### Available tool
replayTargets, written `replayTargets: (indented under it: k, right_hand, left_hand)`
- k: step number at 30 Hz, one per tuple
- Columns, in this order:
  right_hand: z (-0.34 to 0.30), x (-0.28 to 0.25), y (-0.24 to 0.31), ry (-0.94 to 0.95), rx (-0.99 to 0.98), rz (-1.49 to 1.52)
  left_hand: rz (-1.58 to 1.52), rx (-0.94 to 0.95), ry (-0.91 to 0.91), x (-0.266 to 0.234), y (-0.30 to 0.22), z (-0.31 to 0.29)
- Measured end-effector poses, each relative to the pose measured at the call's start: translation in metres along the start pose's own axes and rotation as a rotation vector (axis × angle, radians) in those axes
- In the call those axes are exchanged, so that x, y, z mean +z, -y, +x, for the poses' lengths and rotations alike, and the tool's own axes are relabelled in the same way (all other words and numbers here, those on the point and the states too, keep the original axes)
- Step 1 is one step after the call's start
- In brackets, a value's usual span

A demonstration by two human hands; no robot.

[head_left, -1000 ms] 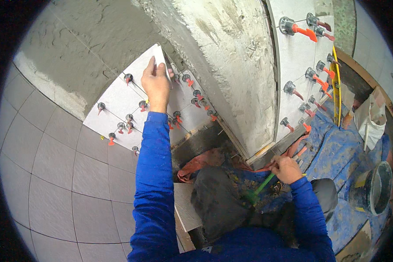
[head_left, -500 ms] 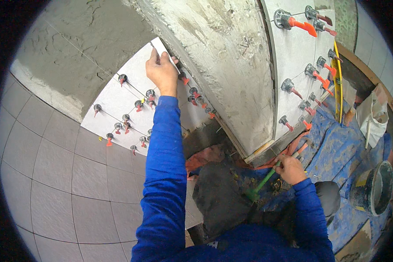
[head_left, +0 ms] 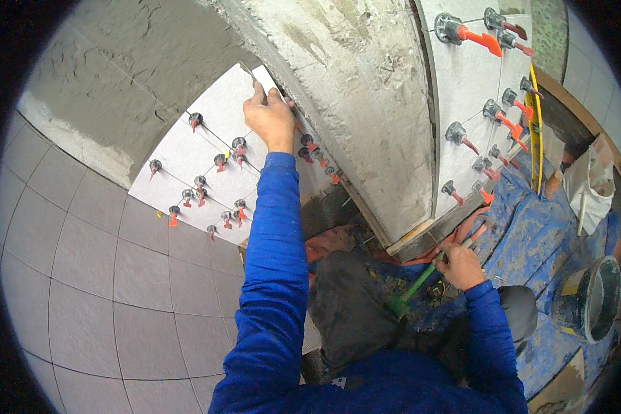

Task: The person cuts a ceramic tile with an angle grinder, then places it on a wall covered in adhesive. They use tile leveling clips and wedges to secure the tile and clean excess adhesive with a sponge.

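Note:
My left hand (head_left: 271,124) reaches up to the sloping concrete edge, its fingers closed on a narrow white tile strip (head_left: 261,73). Part of that strip is hidden beneath the hand. Beside it lie white wall tiles (head_left: 217,103), with several levelling clips (head_left: 196,122) with red caps standing along their joints. Lower right, my right hand (head_left: 462,267) is wrapped round a green tool (head_left: 421,281) with a wider green end pointing down and left. An orange end shows past the fingers; the tool's exact kind is unclear.
A bare concrete slab (head_left: 352,103) rises between the two tiled faces. More clips (head_left: 493,110) stand out from the right-hand tiles (head_left: 462,76). A yellow level (head_left: 535,131), a black bucket (head_left: 588,300) and a blue sheet (head_left: 514,221) are at right. Grey floor tiles (head_left: 83,262) fill the left.
My left hand has shifted slightly right with the tile strip, bringing it closer to the concrete edge and covering a clip there. My right hand and the green tool have barely moved.

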State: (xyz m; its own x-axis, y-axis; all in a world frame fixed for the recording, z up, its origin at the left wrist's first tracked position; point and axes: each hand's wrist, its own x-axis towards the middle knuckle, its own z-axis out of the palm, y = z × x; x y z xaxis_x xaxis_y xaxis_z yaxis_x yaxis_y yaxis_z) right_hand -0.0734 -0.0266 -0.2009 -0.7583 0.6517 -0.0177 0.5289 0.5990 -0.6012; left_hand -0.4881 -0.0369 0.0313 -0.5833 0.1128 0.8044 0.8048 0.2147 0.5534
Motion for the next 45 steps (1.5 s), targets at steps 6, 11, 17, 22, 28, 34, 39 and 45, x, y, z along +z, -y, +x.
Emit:
replayTargets:
  k: [6, 11, 17, 22, 28, 34, 39, 45]
  right_hand:
    - [0.0, -0.001, 0.002, -0.051, -0.047, 0.026]
    - [0.0, 0.002, 0.0, -0.039, -0.046, 0.062]
    - [0.003, 0.006, 0.0, -0.043, -0.064, 0.032]
    - [0.004, 0.009, -0.001, -0.09, -0.107, 0.043]
    - [0.004, 0.01, 0.003, -0.075, -0.074, 0.038]
    - [0.004, 0.008, 0.006, -0.062, -0.072, 0.034]
    - [0.007, 0.008, 0.006, -0.08, -0.084, 0.021]
    - [0.007, 0.007, 0.005, -0.074, -0.074, 0.029]
  left_hand:
    - [-0.087, -0.066, -0.011, 0.001, 0.007, -0.007]
    - [0.031, -0.061, 0.056, -0.006, 0.004, -0.014]
    - [0.039, -0.135, 0.202, -0.021, 0.009, -0.019]
    - [-0.021, -0.206, 0.373, -0.043, 0.019, -0.007]
    - [0.398, 0.164, 0.497, -0.071, 0.018, 0.024]
    - [0.627, 0.342, 0.727, -0.077, 0.0, 0.072]
    - [0.72, 0.659, 0.811, -0.057, -0.001, 0.107]
    - [0.749, 0.725, 0.713, -0.044, -0.006, 0.123]
